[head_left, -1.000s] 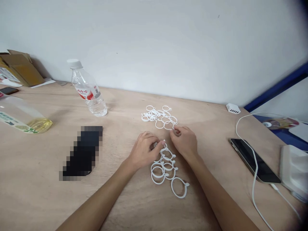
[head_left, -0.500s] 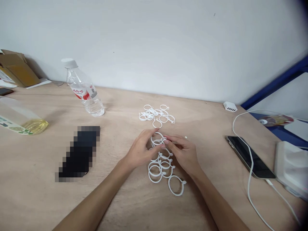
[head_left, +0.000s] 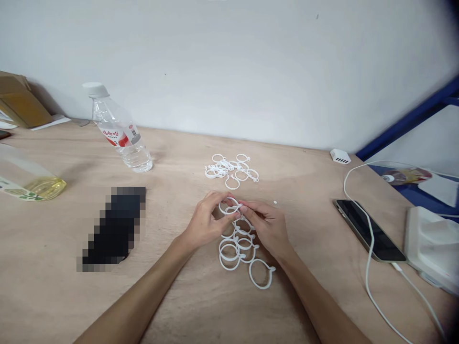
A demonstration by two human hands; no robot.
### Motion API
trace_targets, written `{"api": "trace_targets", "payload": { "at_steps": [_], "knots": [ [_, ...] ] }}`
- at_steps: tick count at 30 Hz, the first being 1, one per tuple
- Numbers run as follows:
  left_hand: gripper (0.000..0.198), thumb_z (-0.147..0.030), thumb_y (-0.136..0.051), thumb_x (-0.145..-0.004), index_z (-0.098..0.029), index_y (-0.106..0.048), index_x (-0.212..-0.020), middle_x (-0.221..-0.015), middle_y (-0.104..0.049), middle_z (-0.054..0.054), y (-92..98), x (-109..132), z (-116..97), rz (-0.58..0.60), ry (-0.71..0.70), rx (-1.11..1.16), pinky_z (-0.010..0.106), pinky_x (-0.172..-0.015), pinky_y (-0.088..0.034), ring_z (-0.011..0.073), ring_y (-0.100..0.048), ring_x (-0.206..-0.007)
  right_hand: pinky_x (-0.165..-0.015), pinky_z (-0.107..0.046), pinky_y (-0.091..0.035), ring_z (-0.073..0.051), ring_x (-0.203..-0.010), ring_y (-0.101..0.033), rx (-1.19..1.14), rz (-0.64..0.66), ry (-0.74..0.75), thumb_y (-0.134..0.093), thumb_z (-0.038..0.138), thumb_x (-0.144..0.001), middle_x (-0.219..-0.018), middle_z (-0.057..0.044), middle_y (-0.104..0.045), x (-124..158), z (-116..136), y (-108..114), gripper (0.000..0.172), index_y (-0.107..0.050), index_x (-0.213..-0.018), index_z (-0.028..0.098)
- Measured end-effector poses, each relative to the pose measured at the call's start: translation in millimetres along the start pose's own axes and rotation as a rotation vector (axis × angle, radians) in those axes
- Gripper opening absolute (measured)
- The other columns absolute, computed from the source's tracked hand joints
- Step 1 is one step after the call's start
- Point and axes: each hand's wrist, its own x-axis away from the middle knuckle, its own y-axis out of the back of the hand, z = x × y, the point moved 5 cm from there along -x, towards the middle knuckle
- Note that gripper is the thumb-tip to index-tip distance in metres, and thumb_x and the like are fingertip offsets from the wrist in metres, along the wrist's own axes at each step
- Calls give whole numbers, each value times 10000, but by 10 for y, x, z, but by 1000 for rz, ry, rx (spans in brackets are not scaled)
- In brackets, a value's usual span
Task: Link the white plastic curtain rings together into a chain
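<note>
Between my two hands is a white plastic ring with a small tab, much like a curtain ring. My left hand curls round its left side, thumb and fingers closed on it. At the tab, my right hand pinches with thumb and index finger. Below the hands, several white rings lie overlapping on the table, and one ring rests apart, nearest me. Farther back is another heap of white rings. A tiny white piece lies just beyond my right hand.
On the left stand a clear water bottle, a bottle with yellow liquid and a cardboard box. A pixelated black object lies nearer. At right are a phone, a white cable and a white power strip.
Both hands have drawn slightly closer together around the held ring, and the left fingers have curled more. The whole view has shifted a little; the rings on the table lie as before.
</note>
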Motion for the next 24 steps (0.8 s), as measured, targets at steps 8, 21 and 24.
{"api": "trace_targets", "payload": {
  "at_steps": [8,21,24],
  "knots": [
    [323,-280,-679,-777,-208,-603,-1082,-982,-662,51,-22,-1,53,-6,5,-38,324,-825,-471,198,-591,-935,-698,-308,-531,-189,-783,-683,52,32,9,-641,306,-793,-882,-29,-753,-24,-17,-14,154,-753,-869,232],
    [263,-391,-579,-835,-218,-681,-1006,-1105,-671,46,-89,-17,-52,130,-22,-304,413,-957,-413,239,-550,-1041,-742,-344,-458,-228,-891,-638,829,130,40,-468,268,-867,-1096,-54,-692,-449,-178,-38,364,-638,-1186,306],
    [240,-358,-519,-883,-219,-689,-979,-1058,-682,41,-69,-32,-19,87,14,-249,386,-945,-425,215,-557,-1021,-679,-310,-436,-213,-844,-639,897,173,26,-494,291,-864,-987,-33,-715,-478,-162,-71,274,-699,-1045,315]
  ]
}}
